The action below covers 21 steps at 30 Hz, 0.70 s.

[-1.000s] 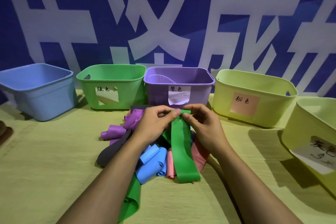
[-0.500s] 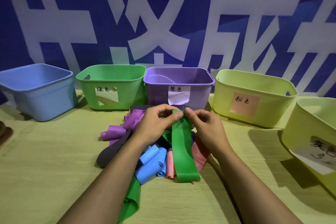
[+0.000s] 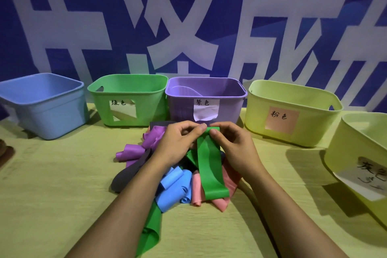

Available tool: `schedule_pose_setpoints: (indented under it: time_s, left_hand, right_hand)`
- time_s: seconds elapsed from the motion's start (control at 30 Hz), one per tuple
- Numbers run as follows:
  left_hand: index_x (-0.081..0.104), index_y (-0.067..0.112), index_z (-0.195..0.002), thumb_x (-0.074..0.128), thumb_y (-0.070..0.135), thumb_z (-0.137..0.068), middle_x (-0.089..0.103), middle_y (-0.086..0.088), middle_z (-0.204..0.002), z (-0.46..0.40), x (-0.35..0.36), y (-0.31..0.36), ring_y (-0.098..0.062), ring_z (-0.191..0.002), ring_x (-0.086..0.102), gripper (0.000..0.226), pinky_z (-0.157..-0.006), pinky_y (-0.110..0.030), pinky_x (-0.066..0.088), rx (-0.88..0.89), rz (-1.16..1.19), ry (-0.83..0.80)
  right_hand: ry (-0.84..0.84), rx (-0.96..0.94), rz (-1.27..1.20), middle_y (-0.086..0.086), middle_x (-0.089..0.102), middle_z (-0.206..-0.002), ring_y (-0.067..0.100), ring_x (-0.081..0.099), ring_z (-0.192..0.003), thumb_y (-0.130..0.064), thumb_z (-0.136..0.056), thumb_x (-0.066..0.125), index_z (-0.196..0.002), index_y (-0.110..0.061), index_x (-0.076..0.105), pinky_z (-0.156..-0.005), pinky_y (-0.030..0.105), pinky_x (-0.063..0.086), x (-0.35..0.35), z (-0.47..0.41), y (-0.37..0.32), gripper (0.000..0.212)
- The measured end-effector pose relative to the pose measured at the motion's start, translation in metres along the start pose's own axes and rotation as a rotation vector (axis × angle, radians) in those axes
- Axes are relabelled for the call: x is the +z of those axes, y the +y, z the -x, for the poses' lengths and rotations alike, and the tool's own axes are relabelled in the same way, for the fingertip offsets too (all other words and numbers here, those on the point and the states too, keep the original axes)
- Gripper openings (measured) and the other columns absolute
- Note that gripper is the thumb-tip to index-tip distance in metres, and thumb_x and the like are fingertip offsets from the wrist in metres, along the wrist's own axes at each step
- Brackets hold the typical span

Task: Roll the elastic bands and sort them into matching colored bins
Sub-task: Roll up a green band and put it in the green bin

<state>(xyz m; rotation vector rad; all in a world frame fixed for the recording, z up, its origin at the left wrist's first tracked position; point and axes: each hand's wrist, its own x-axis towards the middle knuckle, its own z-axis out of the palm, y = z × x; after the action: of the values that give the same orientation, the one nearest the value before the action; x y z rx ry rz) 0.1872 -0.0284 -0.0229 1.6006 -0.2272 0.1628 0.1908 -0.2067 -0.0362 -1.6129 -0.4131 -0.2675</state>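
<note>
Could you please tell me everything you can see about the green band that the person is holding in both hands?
The green band is a wide, flat strip of smooth, rubbery-looking material. The left hand and right hand pinch its far end, where it seems folded over as a roll begins. The rest hangs unrolled toward the person, draped over the pile of bands, its near end lying on pink ones.

Rightmost bin (image 3: 360, 153) cropped; its label perhaps grey.

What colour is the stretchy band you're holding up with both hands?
Green. The band pinched at its top by the left hand and right hand shows best in the head view.
</note>
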Motion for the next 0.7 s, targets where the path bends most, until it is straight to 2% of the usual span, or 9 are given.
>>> schedule_pose_setpoints:
  time_s: [0.07,0.17,0.23,0.37,0.43,0.53,0.63,0.7]
  left_hand:
    - [0.079,0.022,-0.090,0.072,0.026,-0.094,0.074,-0.002,-0.078,0.000,0.000,0.000,-0.018,-0.079,0.065,0.009,-0.077,-0.042,0.053,0.009,-0.006,-0.001]
    - [0.079,0.024,-0.089,0.074,0.024,-0.091,0.076,-0.005,-0.084,0.000,0.001,0.000,-0.019,-0.081,0.065,0.006,-0.076,-0.041,0.052,0.030,0.003,-0.012]
    - [0.079,0.025,-0.090,0.075,0.025,-0.090,0.076,-0.004,-0.084,0.000,0.001,0.000,-0.017,-0.082,0.064,0.004,-0.075,-0.039,0.051,0.034,0.010,-0.020]
    - [0.078,0.023,-0.092,0.075,0.020,-0.091,0.076,0.000,-0.085,0.000,0.001,0.001,-0.011,-0.083,0.066,0.005,-0.074,-0.032,0.052,0.057,0.020,-0.041]
    - [0.077,0.020,-0.094,0.074,0.015,-0.091,0.076,0.003,-0.082,0.000,0.001,0.000,-0.006,-0.079,0.066,0.006,-0.070,-0.022,0.052,0.066,0.032,-0.049]
    - [0.075,0.012,-0.099,0.074,0.009,-0.091,0.075,0.007,-0.079,0.000,0.002,0.001,0.001,-0.074,0.066,0.009,-0.067,-0.014,0.050,0.080,0.035,-0.066]
    - [0.075,0.009,-0.102,0.075,0.007,-0.090,0.075,0.006,-0.080,0.001,0.002,0.001,0.000,-0.075,0.067,0.012,-0.068,-0.013,0.050,0.095,0.027,-0.074]
    - [0.075,0.012,-0.102,0.076,0.009,-0.089,0.077,0.003,-0.087,0.000,0.000,0.000,-0.004,-0.081,0.070,0.013,-0.071,-0.016,0.051,0.089,0.028,-0.075]
  right_hand:
    - [0.003,0.004,-0.007,0.002,0.078,-0.101,0.019,0.074,-0.099,-0.017,-0.094,0.074,-0.108,-0.012,0.075,-0.087,0.035,0.060,0.000,0.000,0.000,0.015]
    - [0.036,0.028,-0.023,-0.002,0.079,-0.096,0.007,0.072,-0.093,-0.018,-0.095,0.072,-0.105,-0.011,0.075,-0.080,0.021,0.055,0.001,0.002,-0.004,0.013]
    - [0.064,0.065,-0.026,-0.005,0.079,-0.092,0.001,0.071,-0.087,-0.026,-0.096,0.070,-0.102,-0.013,0.076,-0.076,0.015,0.051,0.002,0.003,-0.007,0.016]
    - [0.066,0.112,0.046,-0.009,0.073,-0.070,-0.001,0.062,-0.068,-0.047,-0.093,0.064,-0.083,-0.014,0.077,-0.065,0.015,0.046,0.001,0.004,-0.012,0.037]
    - [0.063,0.110,0.050,-0.005,0.070,-0.066,0.001,0.060,-0.065,-0.052,-0.089,0.062,-0.076,-0.013,0.075,-0.062,0.018,0.045,0.001,0.005,-0.014,0.043]
    - [0.070,0.075,0.049,0.009,0.074,-0.075,0.006,0.062,-0.069,-0.043,-0.093,0.066,-0.078,-0.009,0.076,-0.065,0.023,0.048,0.002,0.005,-0.014,0.039]
    - [0.059,0.050,0.045,0.008,0.076,-0.078,0.006,0.064,-0.070,-0.029,-0.097,0.068,-0.081,-0.008,0.077,-0.067,0.021,0.050,0.002,0.004,-0.012,0.028]
    - [0.052,0.049,0.042,0.007,0.077,-0.081,0.007,0.066,-0.074,-0.027,-0.097,0.069,-0.086,-0.007,0.078,-0.070,0.024,0.053,0.002,0.003,-0.010,0.025]
